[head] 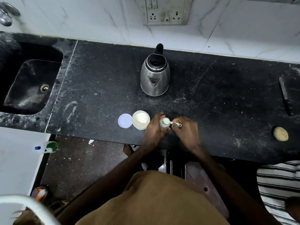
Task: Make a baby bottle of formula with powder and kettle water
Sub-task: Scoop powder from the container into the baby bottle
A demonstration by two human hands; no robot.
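Note:
A small clear baby bottle (163, 125) stands on the black counter (100, 88) near its front edge. My left hand (153, 129) grips the bottle from the left. My right hand (186, 129) pinches the handle of a pale green scoop (172, 122), whose bowl sits over the bottle's open mouth. Just left of the bottle is an open jar of white formula powder (140, 119), and its round pale lid (125, 120) lies flat beside it. A steel electric kettle (155, 73) with a black handle stands farther back, lid open.
A black sink (30, 78) is set into the counter at the left. A round beige object (280, 133) lies at the right front edge, and a dark knife (284, 96) lies farther right. A wall socket (165, 12) is behind the kettle. A striped cloth (279, 184) is at lower right.

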